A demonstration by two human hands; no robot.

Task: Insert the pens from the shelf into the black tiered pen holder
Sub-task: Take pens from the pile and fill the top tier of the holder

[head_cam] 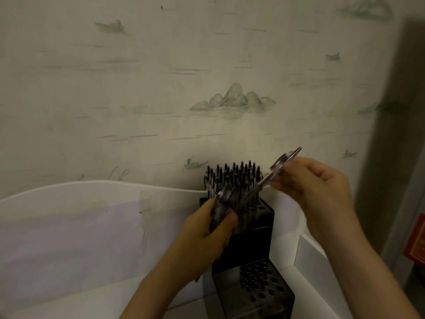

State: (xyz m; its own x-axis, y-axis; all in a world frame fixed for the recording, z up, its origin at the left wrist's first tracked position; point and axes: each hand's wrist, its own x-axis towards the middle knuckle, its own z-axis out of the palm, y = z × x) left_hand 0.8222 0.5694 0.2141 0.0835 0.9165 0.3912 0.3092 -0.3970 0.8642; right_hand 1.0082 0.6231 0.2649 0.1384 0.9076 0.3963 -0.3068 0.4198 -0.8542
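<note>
A black tiered pen holder [255,229] is parked on a white shelf [96,226], pushed up against the wall. It looks like hard, blocky plastic, stepped like stairs, with round holes drilled across each flat top. The upper tier at the back is crammed with pens [232,178] standing upright, their dark capped ends bristling up in a tight cluster. A few holes at that tier's front right edge are left showing. The lower tier [255,286], nearest the camera, shows rows of open holes and a slightly glossy top.

A small bundle of pens [222,207] is gripped by the left hand [207,236], fingers curled round it, just in front of the upper tier. The barrels look clear and shiny, though they're pretty blurred. One more pen [279,168] is pinched between thumb and fingertips of the right hand [319,192], held at a slant with its lower end angled down toward the packed pens and its upper end poking up past the hand. Whether its tip is touching anything can't be told from the blur.

The shelf surface is smooth and pale, with a strip of tape [146,201] stuck on it. The wall is covered in matte wallpaper [232,97] printed with soft green hills and little boats. A red box corner [416,240] is glimpsed at the far right.
</note>
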